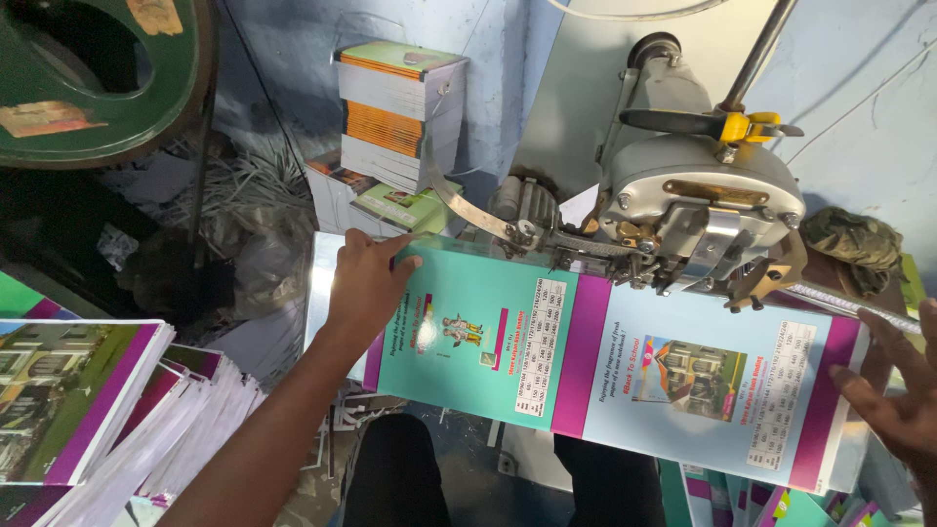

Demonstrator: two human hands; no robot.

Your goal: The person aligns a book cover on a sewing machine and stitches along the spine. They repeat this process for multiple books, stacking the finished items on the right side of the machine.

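Observation:
A long printed cover sheet (586, 351), teal and light blue with magenta bands, lies across a metal machine table (322, 283) under the head of a grey stitching machine (698, 205). My left hand (366, 283) lies flat on the sheet's left end with fingers spread. At the frame's right edge my right hand (903, 390) presses on the sheet's right end, fingers apart. Neither hand grips anything.
A pile of printed covers (88, 410) lies at the lower left. Stacks of bound booklets (400, 112) stand against the blue wall behind the table. A dark green wheel (107, 78) fills the upper left. More covers (771, 498) lie below right. Paper trimmings (244, 185) sit at left.

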